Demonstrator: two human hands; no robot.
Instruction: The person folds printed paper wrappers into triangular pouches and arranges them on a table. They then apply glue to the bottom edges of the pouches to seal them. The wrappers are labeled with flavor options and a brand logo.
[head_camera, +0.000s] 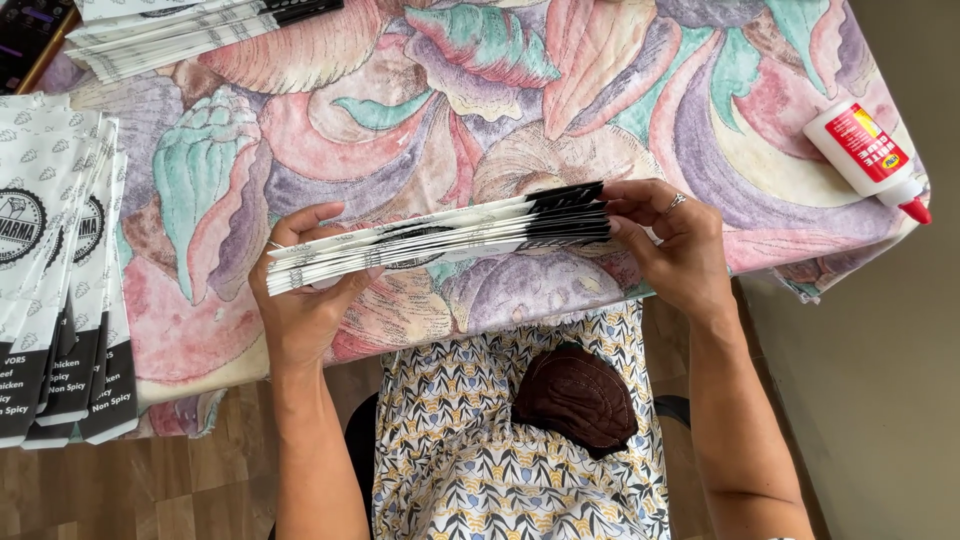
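The left hand (300, 290) and the right hand (672, 240) hold one stack of flat paper bags (440, 236) between them, edge-on to the camera, just above the near edge of the desk (560, 110); the left hand cups the white end, thumb over the top and fingers curled beneath; the right hand pinches the black end, fingers on top and thumb under; a ring shows on a right finger. The stack tilts slightly, its right end higher; its layered edges are fanned a little at the left. The desk is covered by a cloth with large shell patterns, and its middle lies bare behind the stack. At the left edge a row of printed bags (60, 260) overlaps and hangs over the near rim, well apart from the left hand; another pile of bags (180, 35) lies at the far left corner. A white glue bottle (865, 155) with a red tip lies near the right edge, apart from the right hand. In the lap below, a dark brown pouch (578, 397) rests on patterned fabric.
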